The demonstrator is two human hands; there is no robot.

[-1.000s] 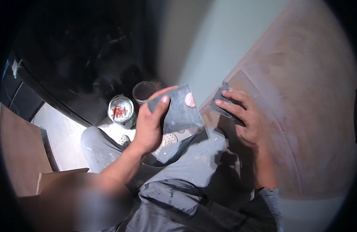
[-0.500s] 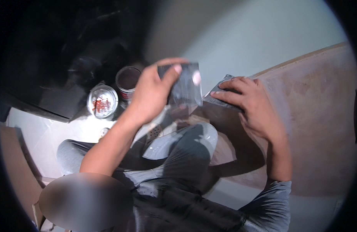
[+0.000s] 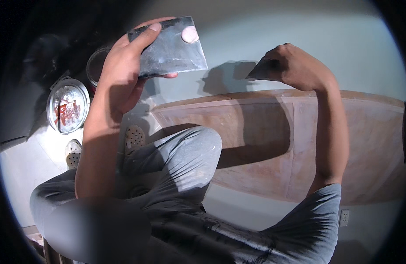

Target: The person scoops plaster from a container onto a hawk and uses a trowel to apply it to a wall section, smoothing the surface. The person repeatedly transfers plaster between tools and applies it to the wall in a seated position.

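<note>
In my left hand (image 3: 124, 66) is a flat grey metal scraper plate (image 3: 168, 55), gripped with the thumb on top and fingers beneath. A round dab of pale pink putty (image 3: 190, 34) sits near its outer corner. My right hand (image 3: 302, 68), wrist bent, grips a dark flat scraper blade (image 3: 265, 70) whose tip points left. That blade is close to the pale blue-green wall (image 3: 238, 48), above the top edge of a pinkish-brown panel (image 3: 256, 127); whether it touches the wall I cannot tell. The fingers of the right hand are partly hidden behind its back.
A round tin (image 3: 82, 94) with red smears stands on the floor at left, with a darker open can (image 3: 94, 66) beyond it. My bent knee (image 3: 203, 143) and pale clogs (image 3: 135, 137) lie below. A white socket (image 3: 344, 218) is at lower right.
Both hands have risen and moved apart; the left with its plate is farther left. The right blade has gone from beside the plate to the wall above the panel. The view has shifted too.
</note>
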